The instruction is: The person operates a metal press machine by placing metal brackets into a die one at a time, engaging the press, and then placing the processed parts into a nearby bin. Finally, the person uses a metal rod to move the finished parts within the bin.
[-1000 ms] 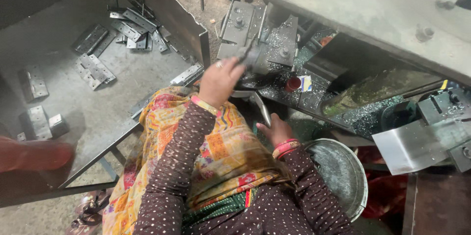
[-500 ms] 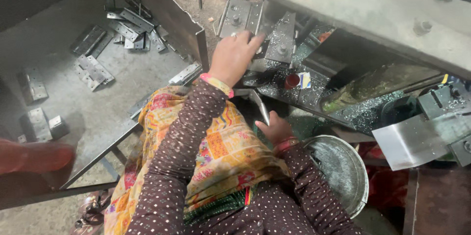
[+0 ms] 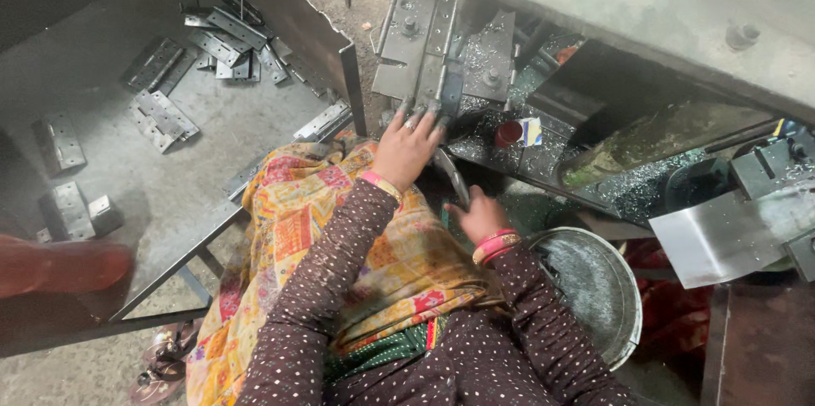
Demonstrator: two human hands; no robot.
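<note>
Metal plates (image 3: pixel 422 41) with bolts on them sit on the machine bed straight ahead, and the left hand (image 3: pixel 407 145) reaches up to their near edge, fingers (image 3: pixel 422 116) spread apart and pressing down on the dark metal there; whether a loose part lies under them cannot be told. Shiny swarf (image 3: pixel 475 54) is scattered over the bed beside the plates, and a small red cap (image 3: pixel 508 134) stands just right of the hand. The right hand (image 3: pixel 477 212) is lower, near the lap, its fingers curled round the lower end of a thin grey metal strip (image 3: pixel 452 175) that slants up toward the left hand. Just to the right of that hand is a round steel basin (image 3: pixel 594 287). A patterned orange and yellow cloth (image 3: pixel 340 270) covers the lap below both dotted sleeves. To the left, a low grey tray (image 3: pixel 170 194) holds many flat steel hinges (image 3: pixel 161 113), some heaped at its far corner, others lying singly. A sandal (image 3: pixel 161 364) rests on the floor below the tray.
</note>
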